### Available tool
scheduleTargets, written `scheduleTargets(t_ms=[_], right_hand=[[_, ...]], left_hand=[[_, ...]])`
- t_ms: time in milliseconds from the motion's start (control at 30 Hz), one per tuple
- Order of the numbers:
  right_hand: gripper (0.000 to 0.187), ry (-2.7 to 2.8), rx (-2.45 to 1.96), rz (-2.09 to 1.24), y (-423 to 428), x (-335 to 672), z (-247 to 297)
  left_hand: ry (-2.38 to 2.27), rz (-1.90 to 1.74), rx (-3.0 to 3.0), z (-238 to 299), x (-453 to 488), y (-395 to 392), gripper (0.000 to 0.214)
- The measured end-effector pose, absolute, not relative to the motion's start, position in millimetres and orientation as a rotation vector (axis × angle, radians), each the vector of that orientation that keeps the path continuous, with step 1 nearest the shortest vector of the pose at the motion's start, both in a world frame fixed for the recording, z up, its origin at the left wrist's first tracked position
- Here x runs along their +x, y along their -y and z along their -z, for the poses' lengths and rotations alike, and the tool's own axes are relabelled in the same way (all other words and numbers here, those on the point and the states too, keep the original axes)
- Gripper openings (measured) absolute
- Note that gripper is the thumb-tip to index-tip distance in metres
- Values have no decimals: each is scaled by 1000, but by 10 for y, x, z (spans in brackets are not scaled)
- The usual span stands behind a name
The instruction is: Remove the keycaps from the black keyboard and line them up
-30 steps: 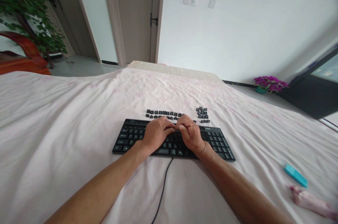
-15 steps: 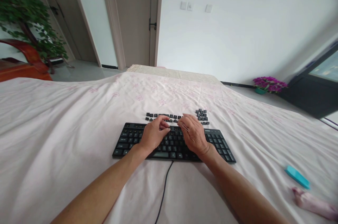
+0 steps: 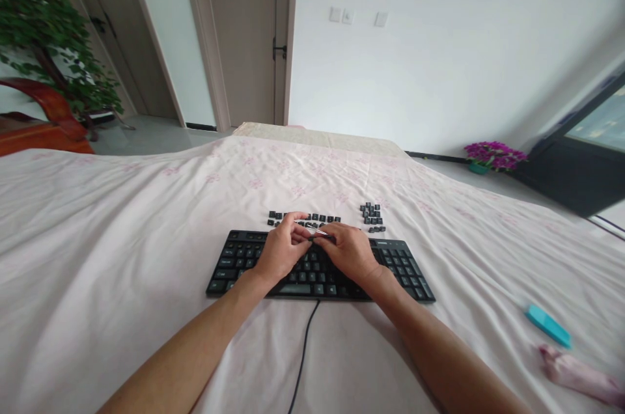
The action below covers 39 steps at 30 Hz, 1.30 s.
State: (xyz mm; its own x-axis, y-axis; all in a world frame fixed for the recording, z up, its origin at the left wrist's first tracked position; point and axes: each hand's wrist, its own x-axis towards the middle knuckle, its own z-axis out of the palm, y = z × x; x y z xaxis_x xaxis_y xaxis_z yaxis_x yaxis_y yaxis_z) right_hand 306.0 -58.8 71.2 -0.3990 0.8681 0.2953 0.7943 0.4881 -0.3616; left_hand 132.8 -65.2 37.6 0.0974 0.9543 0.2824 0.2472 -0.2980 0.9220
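A black keyboard (image 3: 405, 267) lies on the pale pink sheet (image 3: 122, 258), its cable (image 3: 303, 349) running toward me. Both my hands hover over its middle top rows, fingertips meeting. My right hand (image 3: 349, 252) is closed on a thin shiny metal tool (image 3: 321, 232) that points left. Pinched at the tool's tip, my left hand (image 3: 280, 251) holds something small and dark that I cannot make out. Just behind the keyboard lie a row of loose black keycaps (image 3: 325, 218) and a small cluster of keycaps (image 3: 372, 217).
A teal block (image 3: 547, 325) and a crumpled pink cloth (image 3: 576, 375) lie on the sheet at the right. Beyond the bed are a leafy plant (image 3: 49, 30) at left, a door (image 3: 244, 30), and purple flowers (image 3: 493, 155) by the wall.
My hands parted briefly, then came back together over the keyboard's top rows, slightly further left. The metal tool now shows between the fingertips. The view tilted a little.
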Motion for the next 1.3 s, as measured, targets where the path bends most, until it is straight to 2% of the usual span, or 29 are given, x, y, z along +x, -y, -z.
scheduleTargets(t_ms=[500, 633, 733, 933, 1300], right_hand=[[15, 2290, -1410, -236, 630, 3061, -751], [20, 2120, -1570, -242, 443, 3288, -884], [16, 2008, -1720, -266, 231, 3531, -966], [18, 1976, -1960, -303, -24, 3738, -968], [18, 2048, -2015, -257, -180, 3775, -788]], left_hand=[[-1215, -1206, 1712, -388, 1352, 675, 52], [-1240, -1212, 1677, -379, 1344, 666, 49], [-1266, -1222, 1665, -381, 1340, 661, 44], [-1287, -1191, 1702, -400, 1345, 661, 40], [-1283, -1188, 1732, -408, 1350, 668, 36]])
